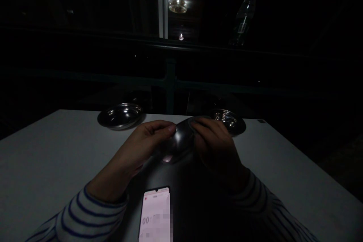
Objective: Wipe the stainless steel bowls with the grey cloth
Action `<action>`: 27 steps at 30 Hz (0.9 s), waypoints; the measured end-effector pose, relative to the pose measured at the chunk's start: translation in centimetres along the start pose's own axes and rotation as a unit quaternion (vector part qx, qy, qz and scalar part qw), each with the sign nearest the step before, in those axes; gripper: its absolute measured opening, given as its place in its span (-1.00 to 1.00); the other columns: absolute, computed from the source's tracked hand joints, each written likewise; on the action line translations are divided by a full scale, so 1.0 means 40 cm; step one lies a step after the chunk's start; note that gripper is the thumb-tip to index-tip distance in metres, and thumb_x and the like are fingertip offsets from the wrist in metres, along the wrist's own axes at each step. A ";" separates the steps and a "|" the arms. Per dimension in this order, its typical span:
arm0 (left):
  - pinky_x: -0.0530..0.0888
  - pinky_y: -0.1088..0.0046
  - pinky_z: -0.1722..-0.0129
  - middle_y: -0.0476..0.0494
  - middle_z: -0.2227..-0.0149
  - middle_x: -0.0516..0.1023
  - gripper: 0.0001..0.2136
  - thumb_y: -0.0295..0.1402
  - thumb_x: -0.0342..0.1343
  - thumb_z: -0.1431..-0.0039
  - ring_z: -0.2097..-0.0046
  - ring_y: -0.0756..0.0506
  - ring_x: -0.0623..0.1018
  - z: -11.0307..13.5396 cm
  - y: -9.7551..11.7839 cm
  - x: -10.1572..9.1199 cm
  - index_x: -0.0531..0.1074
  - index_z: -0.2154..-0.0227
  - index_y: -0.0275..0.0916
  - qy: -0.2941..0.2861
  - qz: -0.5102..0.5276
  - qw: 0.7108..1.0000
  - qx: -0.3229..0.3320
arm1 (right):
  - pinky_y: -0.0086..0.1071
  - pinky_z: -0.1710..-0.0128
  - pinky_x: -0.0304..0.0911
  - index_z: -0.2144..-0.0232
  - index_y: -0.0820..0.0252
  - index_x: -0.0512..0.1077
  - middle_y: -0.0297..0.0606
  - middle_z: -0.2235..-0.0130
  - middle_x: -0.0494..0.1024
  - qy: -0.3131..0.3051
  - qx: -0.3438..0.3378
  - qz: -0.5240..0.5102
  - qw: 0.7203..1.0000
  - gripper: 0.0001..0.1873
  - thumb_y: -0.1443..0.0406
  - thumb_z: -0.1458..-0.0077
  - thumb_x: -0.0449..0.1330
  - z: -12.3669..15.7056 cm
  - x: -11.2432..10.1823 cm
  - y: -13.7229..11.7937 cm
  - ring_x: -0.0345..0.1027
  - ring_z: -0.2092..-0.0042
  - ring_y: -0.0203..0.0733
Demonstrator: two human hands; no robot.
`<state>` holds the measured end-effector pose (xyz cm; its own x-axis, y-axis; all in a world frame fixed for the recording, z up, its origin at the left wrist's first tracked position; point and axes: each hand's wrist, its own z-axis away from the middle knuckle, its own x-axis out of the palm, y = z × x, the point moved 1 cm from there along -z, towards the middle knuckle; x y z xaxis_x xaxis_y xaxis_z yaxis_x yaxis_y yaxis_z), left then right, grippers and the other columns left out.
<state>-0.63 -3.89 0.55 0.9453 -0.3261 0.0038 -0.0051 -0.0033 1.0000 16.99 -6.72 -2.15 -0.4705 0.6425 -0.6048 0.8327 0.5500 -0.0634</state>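
A shiny metal bowl (180, 140) is tilted between my two hands above the middle of the table. My left hand (144, 138) grips its left edge, thumb on top and fingers curled behind. On the other side my right hand (217, 143) is closed around the bowl's upper right, with fingers bent over the rim. Past my left hand, a second metal bowl (120, 116) stands upright at the table's far edge. Another metal bowl (228, 121) sits behind my right hand, which partly covers it.
A lit phone (155, 215) showing a timer lies near me on the white table (42, 151). Beyond the far edge runs a dark railing (170, 79). A clear plastic bottle (244, 19) stands further back on the right. The surroundings are very dark.
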 end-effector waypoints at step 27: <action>0.30 0.53 0.53 -0.04 0.56 0.52 -0.75 -0.19 0.23 0.15 0.52 0.00 0.44 -0.006 -0.004 0.012 0.52 0.47 -0.29 0.091 0.014 0.996 -0.021 | -0.17 0.05 0.21 0.01 0.32 0.32 -0.10 -0.01 0.38 -0.031 -0.008 -0.001 0.999 -0.63 0.34 -0.15 -0.06 0.007 0.016 0.000 0.18 0.03 -0.08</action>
<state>-0.11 -3.83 0.40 0.9883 -0.1497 0.0294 -0.0231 0.0435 0.9988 16.79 -6.45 -2.74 -0.4524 0.6077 -0.6527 0.8269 0.5600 -0.0517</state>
